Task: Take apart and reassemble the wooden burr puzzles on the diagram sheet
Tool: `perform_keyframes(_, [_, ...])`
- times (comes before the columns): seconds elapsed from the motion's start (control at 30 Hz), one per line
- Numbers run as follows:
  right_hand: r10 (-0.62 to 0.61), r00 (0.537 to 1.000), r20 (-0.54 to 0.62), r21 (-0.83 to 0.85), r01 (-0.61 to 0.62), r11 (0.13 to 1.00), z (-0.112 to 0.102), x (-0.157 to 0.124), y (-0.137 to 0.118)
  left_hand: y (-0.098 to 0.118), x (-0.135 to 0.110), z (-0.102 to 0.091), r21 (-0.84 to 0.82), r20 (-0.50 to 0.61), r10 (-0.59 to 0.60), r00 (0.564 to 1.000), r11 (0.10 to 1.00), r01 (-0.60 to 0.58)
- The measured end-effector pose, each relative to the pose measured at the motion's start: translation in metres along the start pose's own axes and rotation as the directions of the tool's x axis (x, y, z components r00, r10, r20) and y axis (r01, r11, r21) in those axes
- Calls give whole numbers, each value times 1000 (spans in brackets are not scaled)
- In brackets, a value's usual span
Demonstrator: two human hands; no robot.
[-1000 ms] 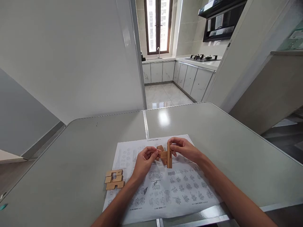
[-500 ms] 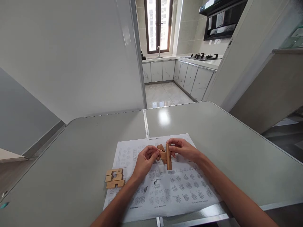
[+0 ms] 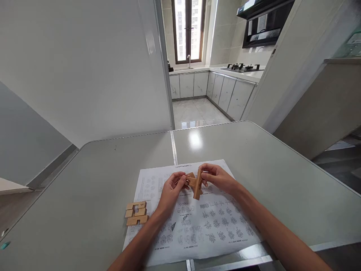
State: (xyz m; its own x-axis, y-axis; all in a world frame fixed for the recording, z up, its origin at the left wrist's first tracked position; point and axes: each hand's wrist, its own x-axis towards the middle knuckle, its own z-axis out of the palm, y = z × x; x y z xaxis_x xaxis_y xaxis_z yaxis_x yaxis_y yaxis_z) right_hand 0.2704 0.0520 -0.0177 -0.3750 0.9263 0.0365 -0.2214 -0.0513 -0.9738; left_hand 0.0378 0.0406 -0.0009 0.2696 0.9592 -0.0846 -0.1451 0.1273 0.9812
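Observation:
Several notched wooden puzzle pieces (image 3: 197, 188) are joined crosswise between my hands, just above a printed sheet. My left hand (image 3: 172, 190) pinches the end of a crosswise piece between thumb and fingers. On the other side, my right hand (image 3: 216, 177) grips the upper part of a longer upright piece, which leans with its lower end toward the left. My fingers hide part of the joint. Left of my left forearm, more notched wooden blocks (image 3: 137, 213) lie side by side at the sheet's left edge.
The white sheet (image 3: 222, 241) with printed puzzle diagrams lies on a grey table (image 3: 93, 180). A metal seam (image 3: 174, 147) runs across the tabletop. A small teal object (image 3: 5, 245) is at the far left. Beyond the table is a kitchen with a stove (image 3: 243, 67).
The long piece in my right hand has tilted, its lower end swinging left. My left hand has shifted slightly left and up. The blocks on the sheet stay put.

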Motion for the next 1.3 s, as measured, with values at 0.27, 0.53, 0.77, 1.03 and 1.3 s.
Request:
perform_keyframes(0.27, [7, 1000, 6, 70, -7, 998, 0, -1, -1, 3, -2, 4, 7, 35, -72, 997, 997, 72])
perform_keyframes(0.53, [-26, 998, 51, -51, 29, 998, 1, -3, -3, 3, 0, 2, -25, 60, -70, 996, 997, 71])
perform_keyframes(0.77, [-47, 999, 26, -79, 49, 996, 2, -3, -5, 2, 0, 2, -22, 59, -60, 997, 998, 61])
perform_keyframes(1.03, [-31, 995, 97, -101, 41, 994, 2, -4, -8, 2, -1, 1, 0, 91, -72, 993, 997, 73])
perform_keyframes(1.3, [-67, 996, 55, -93, 72, 993, 5, -2, -6, -2, 1, -1, 7, 99, -62, 993, 998, 62])
